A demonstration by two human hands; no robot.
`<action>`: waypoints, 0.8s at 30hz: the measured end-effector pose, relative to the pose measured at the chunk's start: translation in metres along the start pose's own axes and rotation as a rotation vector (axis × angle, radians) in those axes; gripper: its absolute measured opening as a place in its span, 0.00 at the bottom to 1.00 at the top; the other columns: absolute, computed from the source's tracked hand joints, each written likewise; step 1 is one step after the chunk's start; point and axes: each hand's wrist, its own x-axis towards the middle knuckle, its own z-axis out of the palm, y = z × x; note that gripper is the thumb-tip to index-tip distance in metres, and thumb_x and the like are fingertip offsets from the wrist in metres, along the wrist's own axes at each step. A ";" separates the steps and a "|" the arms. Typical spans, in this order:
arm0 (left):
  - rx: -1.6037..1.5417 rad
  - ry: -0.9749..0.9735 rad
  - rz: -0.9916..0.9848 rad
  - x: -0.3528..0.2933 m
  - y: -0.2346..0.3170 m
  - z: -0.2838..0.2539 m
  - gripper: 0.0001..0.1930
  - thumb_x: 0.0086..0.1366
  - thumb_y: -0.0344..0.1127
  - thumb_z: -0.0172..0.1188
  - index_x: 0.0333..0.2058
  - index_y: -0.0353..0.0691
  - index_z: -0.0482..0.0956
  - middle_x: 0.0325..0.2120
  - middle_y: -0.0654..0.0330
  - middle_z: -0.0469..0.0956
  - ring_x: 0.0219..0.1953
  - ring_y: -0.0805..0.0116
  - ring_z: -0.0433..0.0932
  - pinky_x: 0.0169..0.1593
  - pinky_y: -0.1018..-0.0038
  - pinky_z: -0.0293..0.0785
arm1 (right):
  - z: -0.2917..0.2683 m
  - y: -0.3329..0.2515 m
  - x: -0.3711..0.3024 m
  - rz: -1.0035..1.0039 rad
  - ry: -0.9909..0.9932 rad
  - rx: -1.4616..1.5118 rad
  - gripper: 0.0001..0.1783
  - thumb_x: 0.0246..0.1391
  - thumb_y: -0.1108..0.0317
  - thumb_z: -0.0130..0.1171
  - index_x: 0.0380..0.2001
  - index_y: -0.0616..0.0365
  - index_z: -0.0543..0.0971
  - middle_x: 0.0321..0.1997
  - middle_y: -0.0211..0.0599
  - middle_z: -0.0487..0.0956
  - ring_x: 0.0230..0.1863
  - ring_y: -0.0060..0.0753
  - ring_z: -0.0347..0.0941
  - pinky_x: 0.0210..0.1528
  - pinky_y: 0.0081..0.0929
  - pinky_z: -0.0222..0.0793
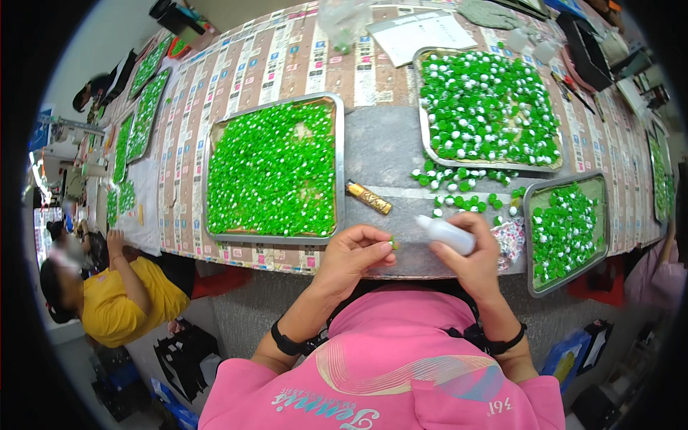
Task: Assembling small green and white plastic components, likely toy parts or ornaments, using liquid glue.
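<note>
Near the table's front edge, my left hand [352, 259] pinches a small green piece [393, 244] between thumb and fingertips. To its right, my right hand [474, 259] is wrapped round a white squeeze bottle [451, 234], tilted with its thin nozzle toward the left. The nozzle is apart from the green piece. Beyond the bottle, several loose green-and-white pieces [464, 186] lie on a grey mat [387, 143]. A metal tray [341, 165] on the left is covered with small green pieces dotted white. A patterned lighter-like stick [369, 198] rests between that tray and the bottle.
Larger green-and-white pieces fill a far-right tray [421, 107] and a smaller tray [532, 236], which overhangs the front edge. A floral cloth [510, 240] lies beside my right hand. Papers [423, 36] lie at the back. A person in yellow [132, 301] sits at the left.
</note>
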 end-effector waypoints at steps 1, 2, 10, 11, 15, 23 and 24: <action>-0.008 0.000 0.006 -0.001 -0.001 -0.002 0.07 0.60 0.24 0.58 0.38 0.35 0.74 0.33 0.54 0.79 0.33 0.69 0.79 0.40 0.73 0.79 | 0.005 0.005 0.004 -0.037 -0.022 -0.037 0.18 0.40 0.73 0.69 0.38 0.60 0.75 0.36 0.33 0.75 0.37 0.24 0.72 0.37 0.22 0.68; -0.016 0.000 0.010 -0.001 -0.001 -0.003 0.07 0.60 0.24 0.58 0.38 0.35 0.74 0.33 0.54 0.79 0.33 0.69 0.79 0.40 0.72 0.79 | 0.010 0.010 0.006 -0.049 -0.044 -0.038 0.19 0.40 0.73 0.68 0.38 0.59 0.75 0.36 0.33 0.75 0.37 0.25 0.72 0.38 0.22 0.68; -0.035 -0.015 0.038 -0.005 -0.003 -0.009 0.07 0.61 0.26 0.58 0.38 0.34 0.74 0.33 0.57 0.79 0.33 0.71 0.80 0.39 0.77 0.79 | 0.027 0.007 0.014 -0.256 -0.107 -0.188 0.19 0.40 0.77 0.62 0.41 0.58 0.76 0.38 0.40 0.76 0.40 0.39 0.73 0.41 0.28 0.68; -0.029 -0.017 0.034 -0.004 -0.003 -0.009 0.07 0.60 0.26 0.58 0.38 0.34 0.74 0.33 0.57 0.79 0.33 0.71 0.80 0.39 0.77 0.79 | 0.023 0.004 0.014 -0.261 -0.087 -0.218 0.19 0.40 0.78 0.61 0.41 0.58 0.76 0.38 0.41 0.77 0.40 0.40 0.73 0.42 0.29 0.68; -0.006 -0.013 0.009 -0.005 -0.001 -0.008 0.07 0.60 0.25 0.58 0.38 0.35 0.74 0.33 0.56 0.79 0.32 0.70 0.80 0.39 0.75 0.80 | -0.006 0.008 0.022 -0.414 0.020 -0.463 0.18 0.41 0.81 0.57 0.39 0.58 0.77 0.39 0.41 0.77 0.40 0.43 0.71 0.43 0.34 0.66; 0.027 -0.090 -0.046 -0.005 -0.001 0.004 0.07 0.60 0.25 0.59 0.37 0.35 0.75 0.32 0.56 0.79 0.32 0.71 0.80 0.38 0.76 0.79 | -0.012 0.015 0.043 -0.467 0.032 -0.726 0.14 0.40 0.79 0.60 0.34 0.57 0.77 0.35 0.34 0.78 0.37 0.40 0.69 0.41 0.34 0.64; 0.023 -0.096 -0.044 -0.006 -0.002 0.004 0.07 0.59 0.26 0.60 0.37 0.35 0.75 0.32 0.57 0.79 0.32 0.71 0.80 0.38 0.77 0.79 | -0.012 0.013 0.042 -0.478 0.048 -0.690 0.13 0.40 0.79 0.60 0.34 0.57 0.77 0.34 0.34 0.78 0.37 0.40 0.70 0.41 0.33 0.65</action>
